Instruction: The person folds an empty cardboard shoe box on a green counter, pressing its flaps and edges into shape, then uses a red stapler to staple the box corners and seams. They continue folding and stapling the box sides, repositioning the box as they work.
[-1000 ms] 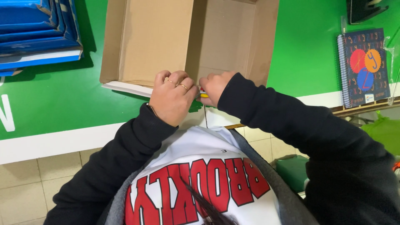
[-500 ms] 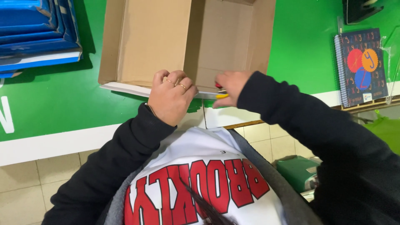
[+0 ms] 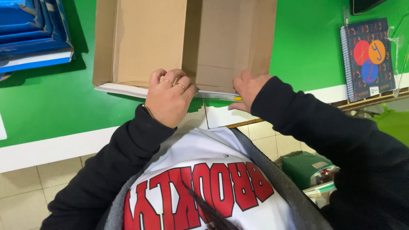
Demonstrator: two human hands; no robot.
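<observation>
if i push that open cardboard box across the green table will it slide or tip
The cardboard box looks empty and shallow, so it is probably light and should slide rather than tip. Its thin walls may flex where the left hand presses the near edge. The smooth green table likely offers little grip.

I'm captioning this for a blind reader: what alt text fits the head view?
Seen from above, a person's left hand presses on the near edge of an open cardboard box on a green table, while the right hand holds a small yellow tool at that edge.
</observation>
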